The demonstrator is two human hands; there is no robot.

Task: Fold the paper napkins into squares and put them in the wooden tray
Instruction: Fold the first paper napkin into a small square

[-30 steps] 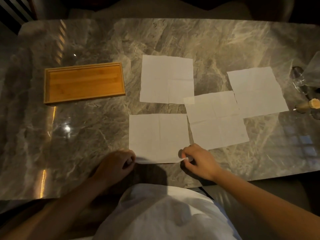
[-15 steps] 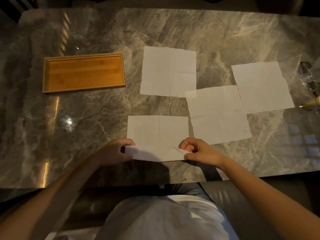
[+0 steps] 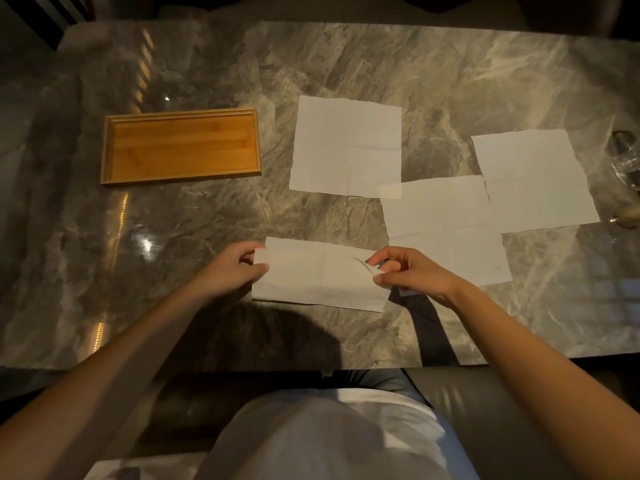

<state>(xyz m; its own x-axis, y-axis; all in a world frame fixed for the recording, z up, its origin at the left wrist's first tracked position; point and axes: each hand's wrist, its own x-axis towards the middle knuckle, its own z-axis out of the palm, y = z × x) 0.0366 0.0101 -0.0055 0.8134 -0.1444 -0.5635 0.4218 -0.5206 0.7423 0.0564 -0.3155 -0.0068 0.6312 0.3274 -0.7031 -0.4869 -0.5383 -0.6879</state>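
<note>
A white paper napkin (image 3: 320,275) lies near the table's front, its near half folded over toward the far edge so it forms a wide strip. My left hand (image 3: 232,268) pinches its left corner and my right hand (image 3: 405,271) pinches its right corner. Three more napkins lie flat and unfolded: one (image 3: 346,147) at the middle, one (image 3: 446,230) to its right and slightly overlapped by it, one (image 3: 533,178) at the far right. The wooden tray (image 3: 110,147) sits at the left and holds nothing.
The marble table (image 3: 173,258) shows bright light reflections on its left side. A clear glass object (image 3: 623,157) and a small brass-coloured piece (image 3: 627,216) stand at the right edge. The table's front edge runs just before my lap.
Both hands lifted the near edge of the front napkin and carried it away from me, folding the sheet in half. The other napkins and the tray stayed put.
</note>
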